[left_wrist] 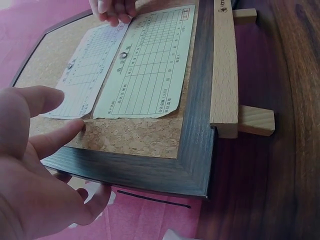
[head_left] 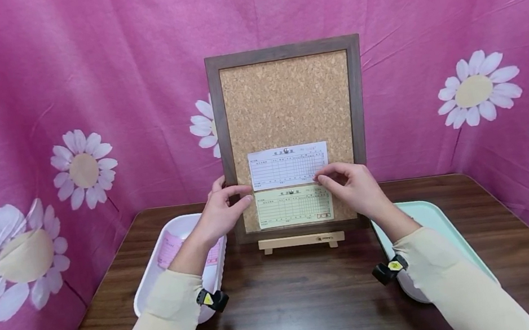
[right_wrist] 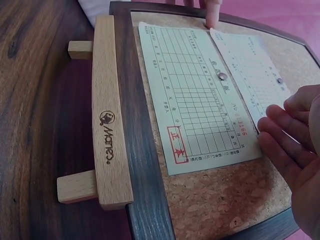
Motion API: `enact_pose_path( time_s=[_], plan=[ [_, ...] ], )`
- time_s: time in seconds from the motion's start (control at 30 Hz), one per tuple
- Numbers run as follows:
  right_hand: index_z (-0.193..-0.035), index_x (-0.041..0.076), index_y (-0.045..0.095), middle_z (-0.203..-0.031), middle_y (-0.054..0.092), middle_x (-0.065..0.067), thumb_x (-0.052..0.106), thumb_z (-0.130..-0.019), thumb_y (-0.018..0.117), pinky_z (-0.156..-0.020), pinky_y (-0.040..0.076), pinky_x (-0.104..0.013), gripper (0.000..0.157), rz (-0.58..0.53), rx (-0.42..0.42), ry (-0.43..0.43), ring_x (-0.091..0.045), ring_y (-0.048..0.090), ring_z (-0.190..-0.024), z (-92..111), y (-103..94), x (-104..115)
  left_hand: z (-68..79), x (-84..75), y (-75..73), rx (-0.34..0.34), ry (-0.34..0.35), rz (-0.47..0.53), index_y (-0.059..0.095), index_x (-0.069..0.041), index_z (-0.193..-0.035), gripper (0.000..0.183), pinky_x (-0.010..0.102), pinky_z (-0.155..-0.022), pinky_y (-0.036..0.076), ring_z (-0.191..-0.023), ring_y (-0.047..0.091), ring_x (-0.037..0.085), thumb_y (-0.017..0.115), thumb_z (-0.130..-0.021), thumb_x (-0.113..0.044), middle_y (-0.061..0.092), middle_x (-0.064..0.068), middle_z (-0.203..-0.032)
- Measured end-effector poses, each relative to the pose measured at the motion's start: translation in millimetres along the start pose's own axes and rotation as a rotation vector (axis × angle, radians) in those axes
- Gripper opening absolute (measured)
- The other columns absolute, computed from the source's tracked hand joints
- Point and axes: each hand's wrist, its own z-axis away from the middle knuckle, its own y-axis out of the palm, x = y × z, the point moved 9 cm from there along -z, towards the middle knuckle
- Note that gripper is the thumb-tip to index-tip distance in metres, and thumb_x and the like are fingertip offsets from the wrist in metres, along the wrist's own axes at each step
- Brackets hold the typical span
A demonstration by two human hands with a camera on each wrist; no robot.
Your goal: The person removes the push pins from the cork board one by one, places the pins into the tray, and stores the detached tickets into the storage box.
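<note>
A framed corkboard (head_left: 288,99) leans upright on a small wooden easel (head_left: 301,240). Two printed receipt slips lie on its lower part: a bluish-white slip (head_left: 280,168) above a pale green slip (head_left: 286,210). A round pin (right_wrist: 222,76) sits near the green slip's top middle, another pin (right_wrist: 279,81) on the white one. My left hand (head_left: 220,209) is at the board's left edge, thumb and index finger by the slips' left corners, other fingers beside the frame. My right hand (head_left: 355,185) touches the white slip's lower right corner with its fingertips.
On the left, a white tray (head_left: 141,283) holds pink slips (head_left: 169,250). A mint-green tray (head_left: 450,223) stands on the right, partly behind my right forearm. Behind the wooden table (head_left: 286,310) hangs a pink curtain (head_left: 151,62) with white flowers.
</note>
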Motion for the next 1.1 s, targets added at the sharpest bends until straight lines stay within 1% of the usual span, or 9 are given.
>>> enact_pose_path(
  time_s=[0.27,0.4,0.67,0.9,1.1],
  plan=[
    [-0.111,0.005,0.082,-0.106,0.082,-0.013,0.013,-0.104,0.072,-0.074,0.051,-0.015,0.014,0.021,0.0,-0.003,-0.006,0.067,-0.086,-0.3,1.0,3.6,-1.3,-0.5,3.2,-0.018,0.001,0.005,0.073,-0.002,-0.136,0.039,0.066,-0.129,0.027,-0.162,0.012,0.049,0.069,-0.102,-0.021,0.007,0.022,-0.179],
    [-0.111,0.005,0.082,-0.106,0.082,-0.013,0.012,-0.103,0.073,-0.076,0.052,-0.015,0.013,0.018,0.0,-0.008,-0.006,0.067,-0.087,-0.5,1.5,5.3,-3.1,-0.3,4.2,-0.027,-0.009,0.02,0.074,-0.004,-0.134,0.038,0.066,-0.132,0.022,-0.164,0.011,0.048,0.069,-0.101,-0.022,0.007,0.022,-0.179],
    [-0.112,0.005,0.081,-0.107,0.082,-0.013,0.012,-0.104,0.072,-0.078,0.052,-0.016,0.014,0.006,0.016,0.014,-0.015,0.069,-0.091,-1.7,3.1,5.9,-10.3,4.3,3.5,-0.064,-0.012,0.066,0.076,-0.003,-0.129,0.033,0.063,-0.134,0.015,-0.165,0.013,0.048,0.069,-0.102,-0.02,0.01,0.023,-0.178],
    [-0.113,0.005,0.081,-0.109,0.082,-0.013,0.014,-0.104,0.072,-0.08,0.052,-0.015,0.016,0.002,0.019,0.012,-0.015,0.07,-0.094,-1.2,1.8,7.7,-14.0,1.6,2.6,-0.088,0.003,0.101,0.075,0.0,-0.128,0.032,0.061,-0.134,0.018,-0.165,0.016,0.045,0.07,-0.102,-0.018,0.016,0.024,-0.176],
    [-0.114,0.005,0.082,-0.11,0.082,-0.013,0.015,-0.104,0.073,-0.081,0.053,-0.014,0.016,-0.004,0.023,-0.007,-0.017,0.072,-0.097,-7.1,5.9,10.3,-16.1,-5.5,-0.3,-0.105,0.01,0.112,0.075,-0.001,-0.13,0.034,0.061,-0.134,0.019,-0.164,0.019,0.045,0.071,-0.102,-0.02,0.018,0.024,-0.175]
  ],
)
